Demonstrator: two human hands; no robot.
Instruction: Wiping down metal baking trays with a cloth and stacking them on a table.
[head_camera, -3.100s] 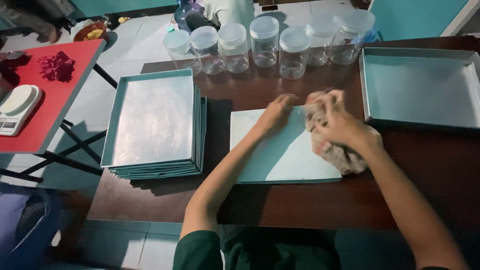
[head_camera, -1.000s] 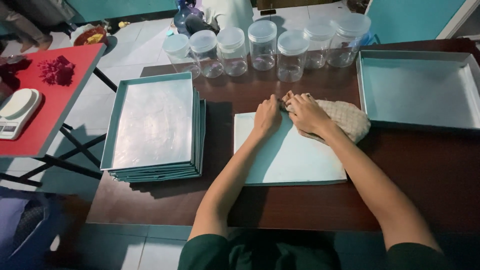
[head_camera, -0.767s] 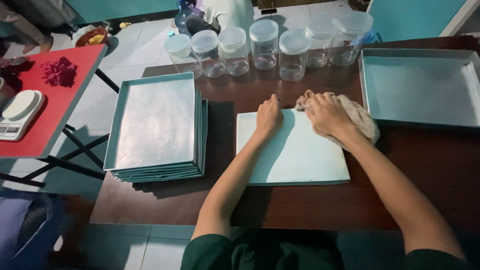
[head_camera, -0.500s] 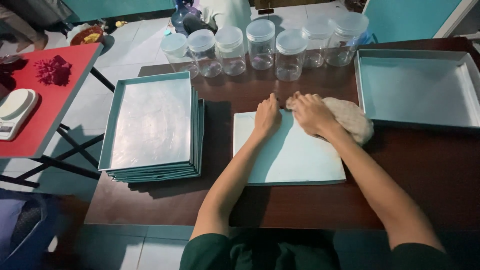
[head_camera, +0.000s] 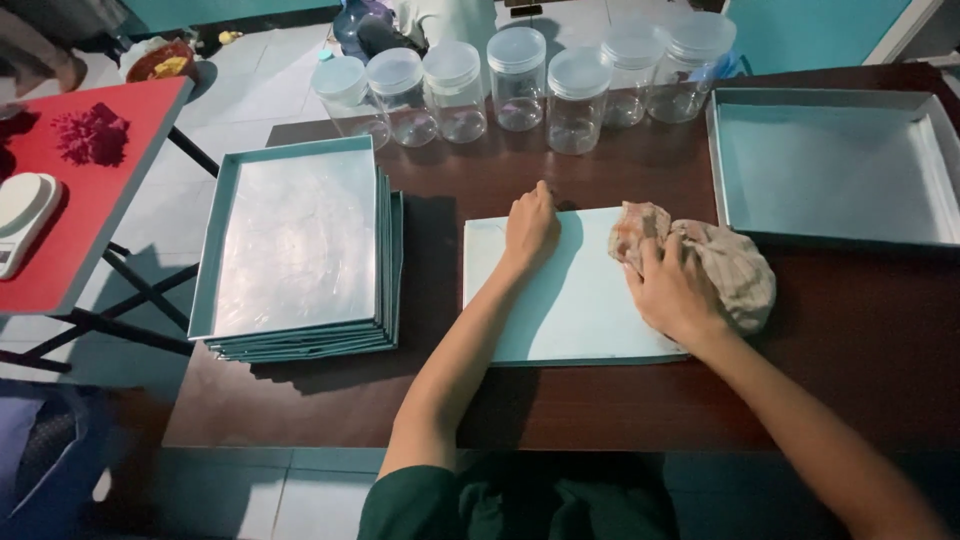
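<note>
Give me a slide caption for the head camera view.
Left hand steadies a pale teal tray on a dark table while right hand presses a crumpled cloth onto it.

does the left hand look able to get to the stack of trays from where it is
Probably yes. The left hand rests on the top edge of the flat tray, and the stack of trays lies just to its left on the same table, with only bare tabletop between them and nothing standing in the way.
</note>
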